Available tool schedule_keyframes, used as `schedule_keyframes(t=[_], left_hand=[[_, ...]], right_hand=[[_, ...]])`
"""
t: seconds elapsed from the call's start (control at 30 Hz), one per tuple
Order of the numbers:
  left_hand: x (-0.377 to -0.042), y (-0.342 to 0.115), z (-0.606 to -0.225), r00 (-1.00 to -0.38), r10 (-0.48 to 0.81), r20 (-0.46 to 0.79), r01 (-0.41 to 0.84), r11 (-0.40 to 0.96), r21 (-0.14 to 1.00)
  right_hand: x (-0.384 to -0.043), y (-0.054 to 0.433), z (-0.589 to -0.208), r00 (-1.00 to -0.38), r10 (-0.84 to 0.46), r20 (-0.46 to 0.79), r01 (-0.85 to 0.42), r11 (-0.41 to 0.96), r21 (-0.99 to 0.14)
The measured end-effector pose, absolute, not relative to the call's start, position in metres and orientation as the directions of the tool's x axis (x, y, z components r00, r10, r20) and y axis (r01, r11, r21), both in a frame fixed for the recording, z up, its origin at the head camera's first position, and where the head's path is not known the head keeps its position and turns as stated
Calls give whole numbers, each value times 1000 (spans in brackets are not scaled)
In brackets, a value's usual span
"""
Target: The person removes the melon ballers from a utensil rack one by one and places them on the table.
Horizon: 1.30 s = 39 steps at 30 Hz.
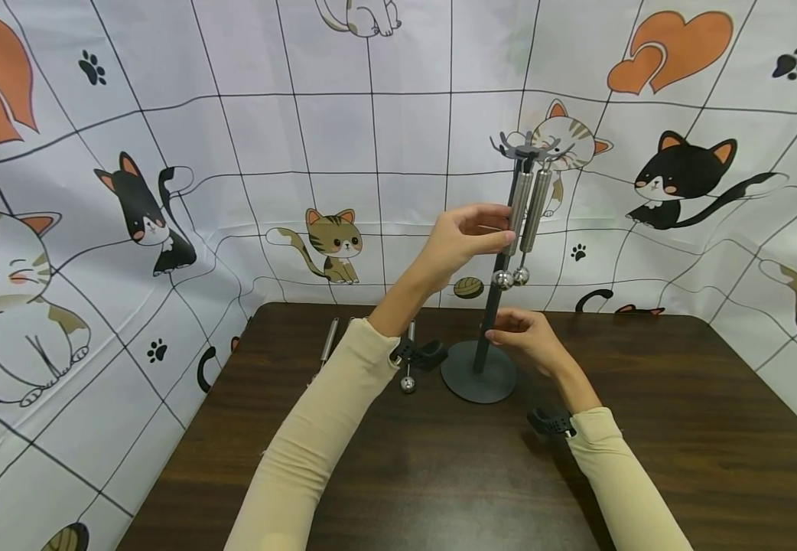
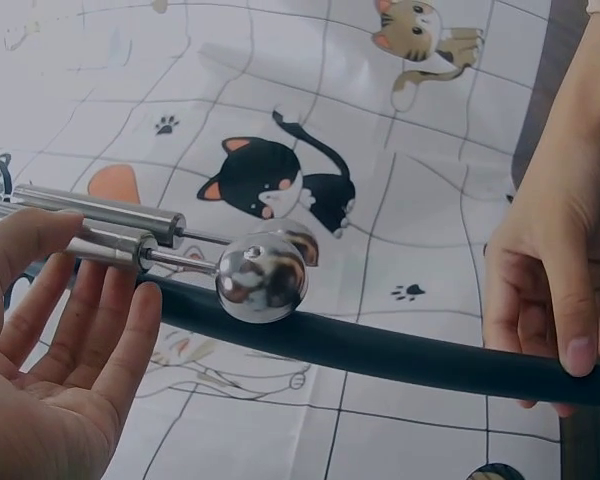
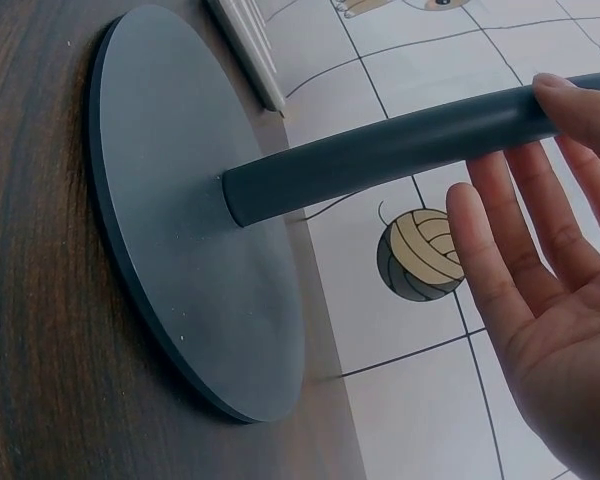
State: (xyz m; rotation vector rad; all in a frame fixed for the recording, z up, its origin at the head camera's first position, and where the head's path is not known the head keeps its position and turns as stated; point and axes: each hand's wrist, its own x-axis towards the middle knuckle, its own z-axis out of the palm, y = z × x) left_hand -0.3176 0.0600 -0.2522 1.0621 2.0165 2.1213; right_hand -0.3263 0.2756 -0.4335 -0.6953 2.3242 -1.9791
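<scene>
A dark stand (image 1: 490,321) rises from a round base (image 1: 466,383) to a ring of hooks (image 1: 529,151). Two shiny metal tools hang from the hooks, each a thick cylindrical handle, a thin rod and a ball tip. My left hand (image 1: 463,237) pinches the handle of the nearer ball-tipped tool (image 2: 262,278), thumb on one side and fingers on the other. The other ball-tipped tool (image 1: 538,210) hangs just to its right. Low on the pole, my right hand (image 1: 525,337) grips it between thumb and fingers, above the base.
Left of the base, another ball-tipped tool (image 1: 408,383) lies on the dark wooden table (image 1: 440,474). Farther left is one more metal handle (image 1: 330,340), partly hidden by my left sleeve. A cat-patterned cloth (image 1: 412,130) hangs behind and beside the table.
</scene>
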Motion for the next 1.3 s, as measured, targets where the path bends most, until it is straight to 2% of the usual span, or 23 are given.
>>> schedule_keyframes(t=[1.3], left_hand=[[-316,61,-250,-780,456,428,398,-166,902]], right_hand=[[-324,279,-425,-874,-415,253,-293,35,-955]])
